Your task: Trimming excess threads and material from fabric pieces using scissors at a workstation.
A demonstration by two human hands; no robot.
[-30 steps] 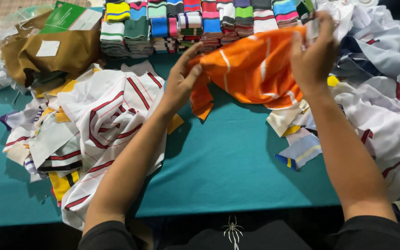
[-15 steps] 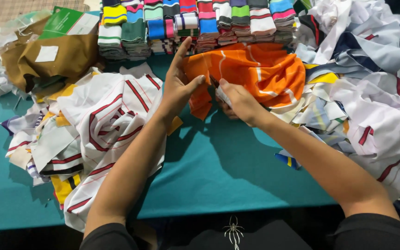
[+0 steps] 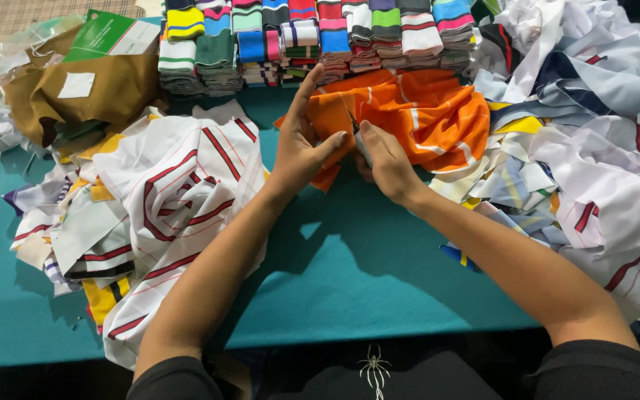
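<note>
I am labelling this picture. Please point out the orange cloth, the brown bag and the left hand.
orange cloth (image 3: pixel 438 118), head view, on its striped middle fold.
brown bag (image 3: pixel 116 92), head view, on its plain front.
left hand (image 3: pixel 301 152), head view, on its back.

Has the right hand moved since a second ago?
Yes. The right hand dropped from near the striped stacks to the orange cloth's lower left edge.

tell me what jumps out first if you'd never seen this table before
The bright orange cloth with white stripes at top centre, pinched by the left hand and right hand. Behind it runs a row of folded striped knit pieces, and heaps of white striped fabric flank the teal table.
</note>
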